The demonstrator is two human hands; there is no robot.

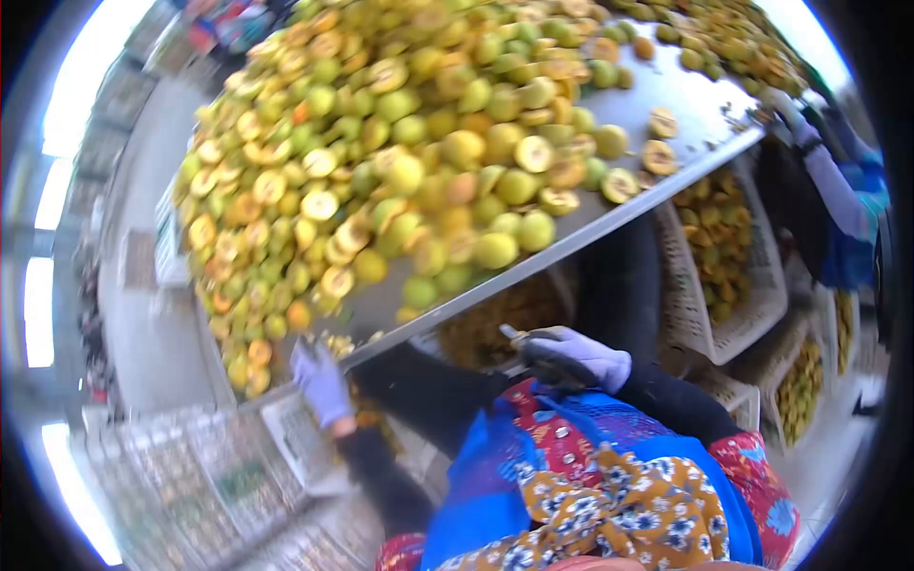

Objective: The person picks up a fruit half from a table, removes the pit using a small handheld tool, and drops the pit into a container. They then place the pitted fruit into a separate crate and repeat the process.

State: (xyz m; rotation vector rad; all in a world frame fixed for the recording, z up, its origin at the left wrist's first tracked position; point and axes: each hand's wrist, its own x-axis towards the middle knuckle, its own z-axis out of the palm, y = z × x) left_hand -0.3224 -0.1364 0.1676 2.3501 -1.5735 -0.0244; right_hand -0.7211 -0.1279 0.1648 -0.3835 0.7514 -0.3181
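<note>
A heap of yellow-green, peach-like fruit (400,181), many of them cut in half, covers the metal table (571,238). My left hand (322,383), in a lilac glove, is at the table's near edge beside small fruit scraps (338,344). Its fingers point toward the tabletop and look apart, with nothing visible in them, though they are blurred. In front of my body, my right hand (581,357), in a lilac glove with dark patches, is closed around what looks like a small knife (511,331). Only its short metallic tip shows; the handle is hidden in the glove.
Crates of cut fruit (719,252) stand beneath and right of the table. Another person's gloved hand (785,112) is at the table's far right. Several flat crates (181,476) lie lower left. A grey floor (157,190) runs along the left.
</note>
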